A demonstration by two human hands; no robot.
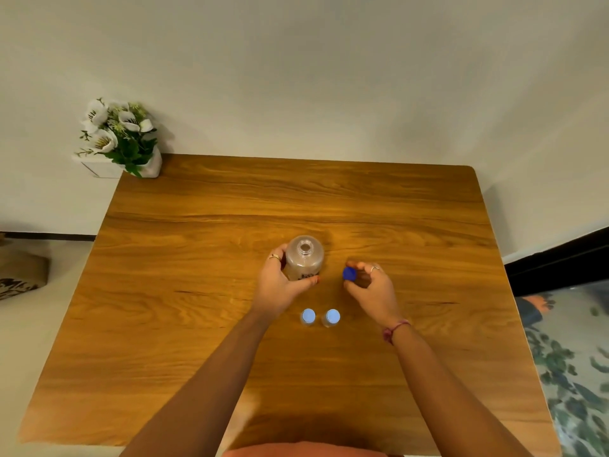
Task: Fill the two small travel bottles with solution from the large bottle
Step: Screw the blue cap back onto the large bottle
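Note:
The large clear bottle (304,257) stands upright near the middle of the wooden table (197,291), its neck uncapped. My left hand (280,285) wraps around its left and near side. To its right, my right hand (370,286) pinches the dark blue cap (349,274) between thumb and fingers, just above the tabletop. Closer to me stand the two small travel bottles, left one (308,316) and right one (331,316), side by side, upright, each with a light blue cap on.
A white pot of white flowers (120,140) sits at the table's far left corner against the wall. A cardboard box (19,275) lies on the floor to the left. Patterned fabric (573,374) runs along the table's right side.

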